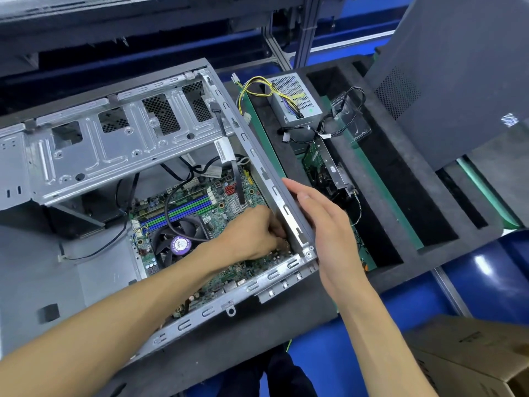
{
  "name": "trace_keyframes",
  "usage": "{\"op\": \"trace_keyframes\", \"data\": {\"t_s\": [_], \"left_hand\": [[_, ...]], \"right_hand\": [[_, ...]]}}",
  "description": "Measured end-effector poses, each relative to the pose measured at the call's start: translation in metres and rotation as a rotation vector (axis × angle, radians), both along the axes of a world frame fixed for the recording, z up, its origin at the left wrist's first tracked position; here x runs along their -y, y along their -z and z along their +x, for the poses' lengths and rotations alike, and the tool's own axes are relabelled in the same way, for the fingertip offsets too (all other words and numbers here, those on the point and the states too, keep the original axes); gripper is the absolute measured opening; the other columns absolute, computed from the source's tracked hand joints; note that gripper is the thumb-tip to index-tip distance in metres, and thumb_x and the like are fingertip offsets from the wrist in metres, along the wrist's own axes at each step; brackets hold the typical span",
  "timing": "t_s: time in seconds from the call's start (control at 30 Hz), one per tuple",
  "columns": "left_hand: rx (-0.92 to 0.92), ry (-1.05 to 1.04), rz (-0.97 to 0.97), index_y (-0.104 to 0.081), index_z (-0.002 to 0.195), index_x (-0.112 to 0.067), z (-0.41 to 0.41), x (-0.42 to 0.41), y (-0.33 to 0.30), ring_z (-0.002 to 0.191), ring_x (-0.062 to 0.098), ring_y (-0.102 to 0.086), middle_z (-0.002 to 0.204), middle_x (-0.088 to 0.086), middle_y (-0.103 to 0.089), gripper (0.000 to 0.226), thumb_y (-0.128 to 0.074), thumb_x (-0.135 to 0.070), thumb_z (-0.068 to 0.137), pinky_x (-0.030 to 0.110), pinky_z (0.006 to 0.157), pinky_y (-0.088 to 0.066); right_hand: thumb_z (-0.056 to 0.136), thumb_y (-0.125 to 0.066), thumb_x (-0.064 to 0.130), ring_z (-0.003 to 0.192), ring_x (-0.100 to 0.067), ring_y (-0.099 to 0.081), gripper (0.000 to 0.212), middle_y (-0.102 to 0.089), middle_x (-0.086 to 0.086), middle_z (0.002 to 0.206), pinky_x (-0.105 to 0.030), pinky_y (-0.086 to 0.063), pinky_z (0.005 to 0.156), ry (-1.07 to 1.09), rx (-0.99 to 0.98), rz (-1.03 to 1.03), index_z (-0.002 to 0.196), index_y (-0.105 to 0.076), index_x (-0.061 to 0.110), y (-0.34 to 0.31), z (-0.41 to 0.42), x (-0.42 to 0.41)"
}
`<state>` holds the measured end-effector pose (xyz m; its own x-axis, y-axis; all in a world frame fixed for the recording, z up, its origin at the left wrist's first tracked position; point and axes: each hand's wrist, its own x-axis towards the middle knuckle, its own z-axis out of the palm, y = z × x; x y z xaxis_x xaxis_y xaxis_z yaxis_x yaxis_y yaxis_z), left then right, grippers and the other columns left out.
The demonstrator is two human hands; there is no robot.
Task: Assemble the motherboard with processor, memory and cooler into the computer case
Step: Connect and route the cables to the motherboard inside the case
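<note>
I count one computer case (pixel 160 133), one motherboard (pixel 229 196), one cooler (pixel 177 239), one power supply (pixel 294 98) at one o'clock, my two hands.

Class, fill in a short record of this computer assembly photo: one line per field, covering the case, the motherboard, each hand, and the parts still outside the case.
case: computer case lies open on a dark foam mat
motherboard: motherboard sits inside the case, cooler fan on it
left hand: left hand reaches onto the board near the case's right wall, fingers curled; what they hold is hidden
right hand: right hand rests on the case's right edge, fingers straight
outside case: power supply with loose cables in the foam tray
</note>
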<state>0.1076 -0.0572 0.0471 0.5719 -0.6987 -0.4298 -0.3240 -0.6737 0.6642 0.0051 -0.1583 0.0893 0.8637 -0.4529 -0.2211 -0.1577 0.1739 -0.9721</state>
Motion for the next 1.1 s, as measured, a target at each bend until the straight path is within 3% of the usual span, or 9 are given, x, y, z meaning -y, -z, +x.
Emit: {"op": "trace_keyframes", "data": {"t_s": [0.47,0.8,1.0,1.1], "left_hand": [[0.055,-0.059,-0.025,-0.055,0.04,-0.027,-0.006,0.001,-0.003,0.037,-0.005,-0.048,0.039,-0.023,-0.05,0.039,-0.08,-0.02,0.069,0.019,0.043,-0.031],[0.126,-0.022,-0.042,-0.054,0.053,-0.024,-0.007,0.001,-0.002,0.042,-0.003,-0.051,0.045,-0.027,-0.053,0.03,-0.077,-0.022,0.072,0.018,0.044,-0.036],[0.127,-0.004,-0.027,-0.057,0.06,-0.025,-0.006,0.002,-0.007,0.042,-0.002,-0.048,0.046,-0.03,-0.051,0.026,-0.076,-0.024,0.077,0.015,0.042,-0.031],[0.283,0.014,-0.009,-0.052,0.061,-0.024,-0.011,0.0,-0.009,0.041,-0.001,-0.045,0.045,-0.015,-0.049,0.028,-0.075,-0.024,0.077,0.01,0.037,-0.024]], "right_hand": [[0.103,-0.047,0.018,0.119,-0.015,-0.065,0.033,-0.073,0.005,0.12,-0.049,-0.045,0.109,0.001,-0.005,0.012,0.122,-0.072,0.026,-0.001,-0.001,0.001],[0.105,-0.046,0.014,0.116,-0.014,-0.066,0.033,-0.074,0.004,0.117,-0.046,-0.047,0.108,0.005,-0.015,0.023,0.123,-0.072,0.022,-0.003,0.0,0.001],[0.104,-0.046,0.015,0.116,-0.019,-0.066,0.033,-0.075,0.001,0.116,-0.05,-0.046,0.108,0.014,-0.021,0.039,0.122,-0.072,0.022,-0.002,0.0,0.001],[0.105,-0.046,0.015,0.115,-0.018,-0.067,0.032,-0.075,0.002,0.116,-0.049,-0.048,0.107,0.008,-0.019,0.034,0.122,-0.072,0.022,-0.002,0.0,0.001]]}}
